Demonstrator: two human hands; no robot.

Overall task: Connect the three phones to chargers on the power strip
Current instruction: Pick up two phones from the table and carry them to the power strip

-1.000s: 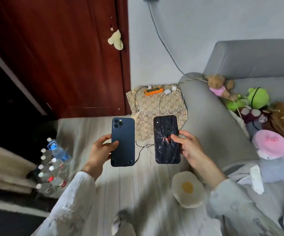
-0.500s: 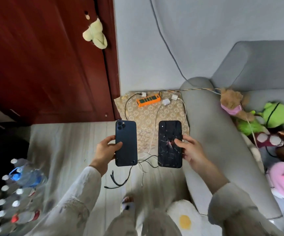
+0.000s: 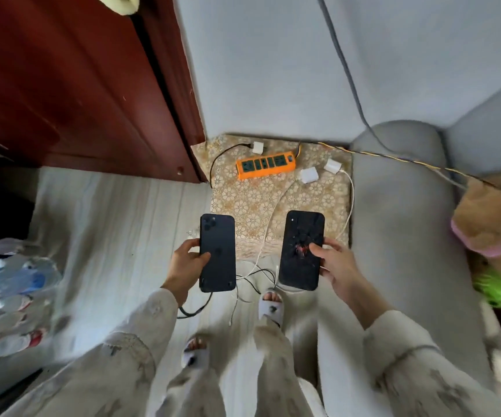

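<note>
The dark blue phone point(image 3: 217, 252) was in the left hand point(image 3: 187, 263). Its back faced up, so the camera lenses showed at the top corner. The left hand's fingers were curled round its left edge and the thumb lay across the back. The black phone with a red mark point(image 3: 301, 250) was in the right hand point(image 3: 335, 266). That hand gripped its right edge, with the thumb pressed on the back. Both phones were held up in the air, side by side but apart, above the floor point(image 3: 123, 236). Only these two phones could be seen.

Past the phones, the orange power strip point(image 3: 265, 164) lay on a patterned mat point(image 3: 252, 206) by the wall. Its sockets looked bare. Three white charger plugs lay on the mat near the strip. One white charger point(image 3: 257, 147) sat just above its left end, with a black cable point(image 3: 217, 164) running from it. Two more, a white charger point(image 3: 308, 175) and another white charger point(image 3: 332, 166), sat just to the right of the strip. White cables point(image 3: 268, 236) ran from them down to the floor between the phones and lay in a tangle there.

The person's feet were in grey slippers point(image 3: 270, 307). A grey sofa point(image 3: 393, 236) stood to the right with soft toys point(image 3: 489, 218) on it. A dark red door point(image 3: 77, 85) was on the left. Water bottles point(image 3: 8, 284) lay blurred at the far left.
</note>
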